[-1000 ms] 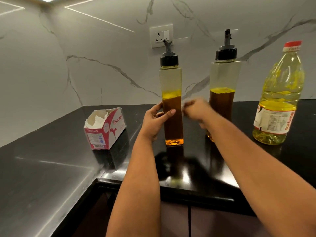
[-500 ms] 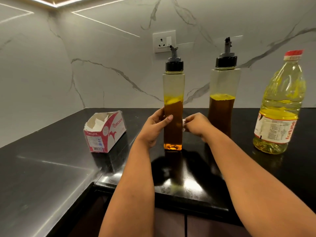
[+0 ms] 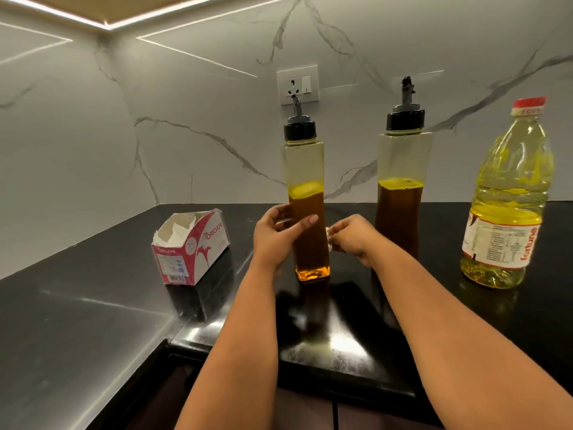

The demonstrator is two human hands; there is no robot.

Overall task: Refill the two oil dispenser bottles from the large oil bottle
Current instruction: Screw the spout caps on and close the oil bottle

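Two tall clear dispenser bottles with black pour-spout caps stand on the black counter (image 3: 93, 321), each a bit over half full of oil. My left hand (image 3: 273, 237) grips the left dispenser bottle (image 3: 305, 193) around its lower half. My right hand (image 3: 350, 238) holds a small white tissue wad (image 3: 329, 240) against that bottle's right side. The right dispenser bottle (image 3: 403, 169) stands behind my right hand, untouched. The large oil bottle (image 3: 508, 206), red-capped and labelled, stands upright at the far right, about half full.
An opened red-and-white tissue box (image 3: 190, 248) sits on the counter left of the bottles. A wall socket (image 3: 297, 85) is on the marble backsplash behind the left dispenser. The counter's front edge runs just below my forearms.
My right hand has stayed at the left dispenser's right side and shifted slightly lower with the tissue. My left hand keeps its hold. The camera has tilted, lifting the view.
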